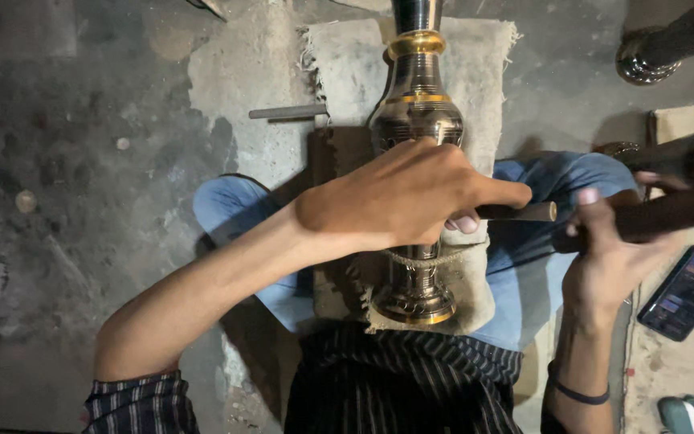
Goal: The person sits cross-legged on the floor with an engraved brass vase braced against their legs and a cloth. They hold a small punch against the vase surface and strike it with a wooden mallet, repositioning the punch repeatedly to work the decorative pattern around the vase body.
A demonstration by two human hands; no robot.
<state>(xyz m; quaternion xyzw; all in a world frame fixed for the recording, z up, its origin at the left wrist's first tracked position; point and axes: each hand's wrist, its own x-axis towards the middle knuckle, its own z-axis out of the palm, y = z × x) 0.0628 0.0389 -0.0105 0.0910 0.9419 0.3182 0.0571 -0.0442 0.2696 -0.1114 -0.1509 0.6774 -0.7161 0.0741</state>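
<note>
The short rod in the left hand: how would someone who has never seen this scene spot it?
Start at the tall dark metal vase lying on burlap cloth across the lap. The left hand covers its middle. The short rod sticks out rightward from that fist, pale-tipped, unlike the dark hammer handle beside it.

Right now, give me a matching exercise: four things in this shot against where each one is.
Things:
1. vase
2. phone
3. left hand
4. right hand

Places:
A. lying on the floor at the right edge, screen lit
B. across the lap on a frayed cloth
C. laid over the vase's body, gripping a short tool
D. raised at the right, closed on a dark wooden handle

Pairs: 1-B, 2-A, 3-C, 4-D
</note>
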